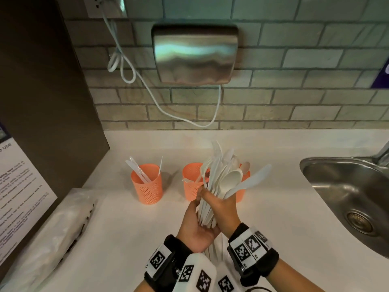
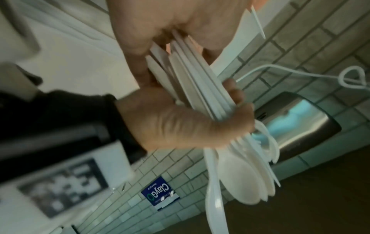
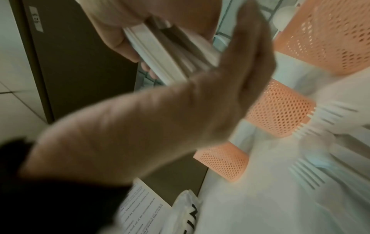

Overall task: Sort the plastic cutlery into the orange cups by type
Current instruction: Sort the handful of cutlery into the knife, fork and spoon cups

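Both my hands hold one thick bundle of white plastic cutlery (image 1: 219, 182) upright above the counter; spoon bowls, fork tines and knife blades fan out at its top. My left hand (image 1: 196, 220) cups and grips the handle ends from below. My right hand (image 1: 222, 205) wraps round the handles higher up, its curled fingers (image 2: 238, 110) showing in the left wrist view. Three orange mesh cups stand behind. The left cup (image 1: 147, 184) holds a few knives, the middle cup (image 1: 192, 184) a fork. The right cup (image 1: 244, 186), mostly hidden by the bundle, holds spoons.
A steel sink (image 1: 347, 197) with a tap (image 1: 383, 152) lies to the right. On the tiled wall hangs a metal dryer (image 1: 195, 55) with a white cable (image 1: 168, 106). At left lie a plastic bag (image 1: 52, 239), a dark panel and a printed notice (image 1: 19, 186).
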A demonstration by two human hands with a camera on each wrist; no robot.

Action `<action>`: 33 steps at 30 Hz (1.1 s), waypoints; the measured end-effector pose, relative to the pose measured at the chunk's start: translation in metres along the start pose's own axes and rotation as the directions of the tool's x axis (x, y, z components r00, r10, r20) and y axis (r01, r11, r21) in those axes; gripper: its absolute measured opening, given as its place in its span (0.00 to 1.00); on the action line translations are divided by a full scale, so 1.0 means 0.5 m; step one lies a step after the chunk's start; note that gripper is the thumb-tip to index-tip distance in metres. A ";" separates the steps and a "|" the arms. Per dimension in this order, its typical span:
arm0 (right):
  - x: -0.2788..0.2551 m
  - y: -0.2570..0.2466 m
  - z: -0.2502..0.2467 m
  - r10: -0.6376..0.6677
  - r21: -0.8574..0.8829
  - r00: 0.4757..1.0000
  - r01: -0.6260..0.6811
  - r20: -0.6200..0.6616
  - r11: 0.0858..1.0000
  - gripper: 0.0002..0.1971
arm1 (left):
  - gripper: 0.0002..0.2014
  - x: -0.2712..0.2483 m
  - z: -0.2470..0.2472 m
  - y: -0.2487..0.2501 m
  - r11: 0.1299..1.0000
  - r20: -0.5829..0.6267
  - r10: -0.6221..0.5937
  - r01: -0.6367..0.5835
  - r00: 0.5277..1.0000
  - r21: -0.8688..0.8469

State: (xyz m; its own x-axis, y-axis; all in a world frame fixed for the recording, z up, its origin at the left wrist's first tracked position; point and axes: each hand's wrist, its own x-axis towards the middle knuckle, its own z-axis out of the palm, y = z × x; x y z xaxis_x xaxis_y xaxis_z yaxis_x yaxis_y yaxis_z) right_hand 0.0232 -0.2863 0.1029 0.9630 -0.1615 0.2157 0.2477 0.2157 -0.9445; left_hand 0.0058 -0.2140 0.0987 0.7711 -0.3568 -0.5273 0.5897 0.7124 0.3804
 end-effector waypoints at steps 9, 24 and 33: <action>-0.006 0.001 -0.001 0.100 0.001 0.993 -0.100 0.061 0.995 0.18 | 0.15 -0.016 0.024 0.009 0.987 0.086 0.123 -0.130 0.989 0.089; -0.014 0.020 0.032 0.111 -0.131 0.993 -0.114 -0.030 0.985 0.13 | 0.17 -0.024 -0.015 0.026 0.983 0.058 0.036 -0.046 0.998 0.176; 0.003 0.037 0.021 -0.027 -0.310 0.987 -0.024 -0.158 0.951 0.17 | 0.09 -0.043 -0.039 0.107 0.215 0.307 0.724 -0.625 0.618 0.750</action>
State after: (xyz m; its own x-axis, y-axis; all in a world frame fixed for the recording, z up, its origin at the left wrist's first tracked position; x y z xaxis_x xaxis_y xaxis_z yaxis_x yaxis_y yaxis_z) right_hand 0.0304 -0.2722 0.0885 0.9273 -0.3169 0.1993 0.1800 -0.0894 -0.9796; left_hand 0.0161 -0.1567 0.1157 0.9771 0.1094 0.1826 -0.1748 -0.0770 0.9816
